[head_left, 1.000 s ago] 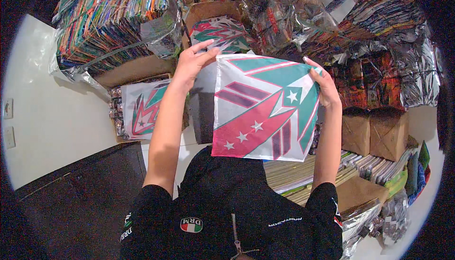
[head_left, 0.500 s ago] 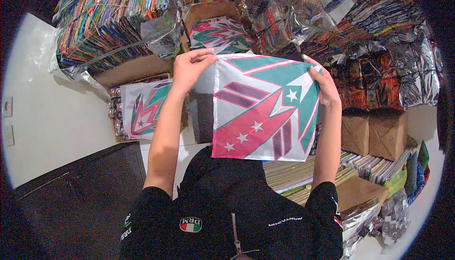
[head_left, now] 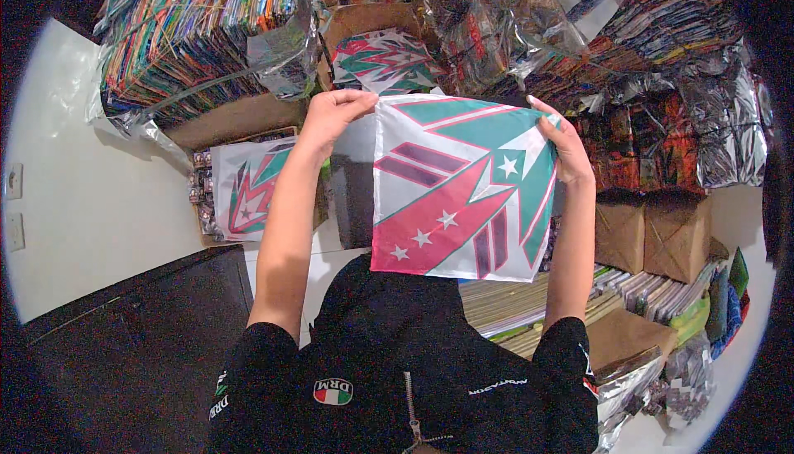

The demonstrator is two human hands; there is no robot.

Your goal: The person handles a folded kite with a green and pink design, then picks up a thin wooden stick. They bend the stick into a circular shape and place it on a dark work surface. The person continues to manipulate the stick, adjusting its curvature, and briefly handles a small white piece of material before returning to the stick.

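Note:
A square cloth [head_left: 451, 185], white with green and red panels, dark stripes and white stars, hangs spread out in front of my chest. My left hand [head_left: 337, 115] pinches its upper left corner between thumb and fingers. At the upper right corner, my right hand [head_left: 565, 141] grips the edge with the thumb in front; some of its fingers are behind the cloth. Beyond it, more cloths of a similar pattern [head_left: 385, 59] lie in an open cardboard box. Another such cloth [head_left: 252, 189] lies over a box to the left of my left forearm.
A tall bundle of thin, colourful sheets [head_left: 198, 28] stands at the far left. Plastic-wrapped bundles [head_left: 662, 144] fill the far right, above brown paper-wrapped packages [head_left: 649, 235]. Stacked flat sheets [head_left: 513, 309] lie near my right elbow. A dark panel [head_left: 141, 330] is at lower left.
My left hand has shifted very slightly down and right with its corner of the cloth. Both hands keep their hold, and the right hand has hardly moved.

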